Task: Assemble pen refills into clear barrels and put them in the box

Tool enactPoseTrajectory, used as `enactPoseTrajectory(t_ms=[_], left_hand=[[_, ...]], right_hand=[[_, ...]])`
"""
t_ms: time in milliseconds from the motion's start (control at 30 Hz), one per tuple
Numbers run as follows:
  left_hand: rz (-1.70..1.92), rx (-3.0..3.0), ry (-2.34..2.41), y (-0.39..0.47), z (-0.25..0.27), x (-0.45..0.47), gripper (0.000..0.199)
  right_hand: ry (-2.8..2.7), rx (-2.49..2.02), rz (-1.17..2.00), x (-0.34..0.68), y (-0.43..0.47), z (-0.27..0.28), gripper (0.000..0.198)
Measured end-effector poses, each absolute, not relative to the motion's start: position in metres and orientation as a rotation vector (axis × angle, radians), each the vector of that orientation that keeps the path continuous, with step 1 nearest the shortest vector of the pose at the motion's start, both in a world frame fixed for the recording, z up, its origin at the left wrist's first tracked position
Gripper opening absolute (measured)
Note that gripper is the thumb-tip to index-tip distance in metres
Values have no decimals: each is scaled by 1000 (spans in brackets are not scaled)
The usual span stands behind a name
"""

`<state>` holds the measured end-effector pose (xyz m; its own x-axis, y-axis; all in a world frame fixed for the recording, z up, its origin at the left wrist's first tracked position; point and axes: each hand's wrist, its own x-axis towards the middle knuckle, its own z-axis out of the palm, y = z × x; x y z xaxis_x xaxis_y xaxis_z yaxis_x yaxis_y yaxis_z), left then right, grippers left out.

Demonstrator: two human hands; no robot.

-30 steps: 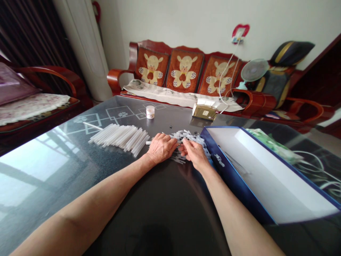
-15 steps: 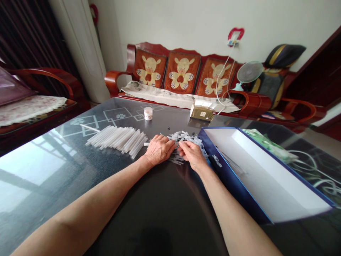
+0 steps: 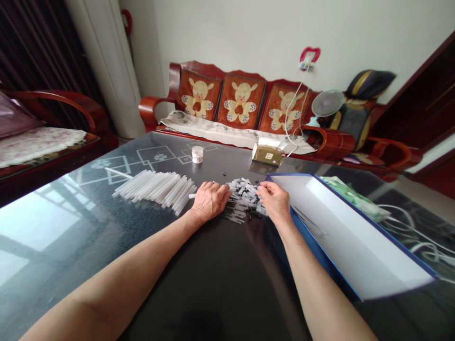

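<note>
My left hand (image 3: 210,201) is closed, its back towards me, over the table's middle. The end of a white plastic tube (image 3: 192,195) pokes out from its left side, and the rest is hidden by the fingers. Right of it, my right hand (image 3: 275,200) is closed in a pinch beside the blue box's near left corner. Whatever lies between its fingertips is too small to make out. A heap of short white pieces with black ends (image 3: 245,189) spreads between the two hands. On the left lies a row of long white tubes (image 3: 156,187), side by side.
A blue box (image 3: 355,237) with a white inside holds a few thin rods (image 3: 307,220). Behind it are a green-and-white packet (image 3: 355,196) and white cables (image 3: 426,246). A small white cup (image 3: 197,155) and a tissue box (image 3: 267,154) stand farther back.
My right hand has moved right, away from my left hand, towards the box corner, uncovering more of the heap. My left hand stays closed in nearly the same place. The view shifts slightly.
</note>
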<state>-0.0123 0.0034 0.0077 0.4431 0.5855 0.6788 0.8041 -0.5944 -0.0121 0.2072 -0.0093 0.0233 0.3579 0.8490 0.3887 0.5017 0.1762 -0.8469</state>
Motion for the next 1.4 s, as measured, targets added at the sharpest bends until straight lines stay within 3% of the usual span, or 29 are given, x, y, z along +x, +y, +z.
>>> enactPoseTrajectory(t_ms=[167, 333, 567, 833, 1067, 1233, 1400], left_hand=[[-939, -2362, -1262, 7, 6, -13, 34], [-891, -2355, -1309, 8, 8, -14, 34], [-882, -2390, -1293, 9, 7, -13, 31], [-893, -2461, -1179, 6, 6, -10, 33], [-1028, -2372, -1268, 4, 17, -16, 38], [-1056, -2284, -1338, 8, 16, -19, 45], [-1036, -2318, -1299, 9, 14, -20, 43]], right_hand=[[-1838, -1542, -137, 190, 8, 33, 14], [-2027, -1611, -305, 174, 27, 33, 14], [-1939, -1347, -119, 168, 11, 27, 25], [-1724, -1287, 166, 156, -14, 19, 17], [-1660, -1287, 415, 166, -19, 30, 22], [-1661, -1335, 362, 178, -19, 33, 23], [-1955, -1192, 85, 167, -20, 34, 19]])
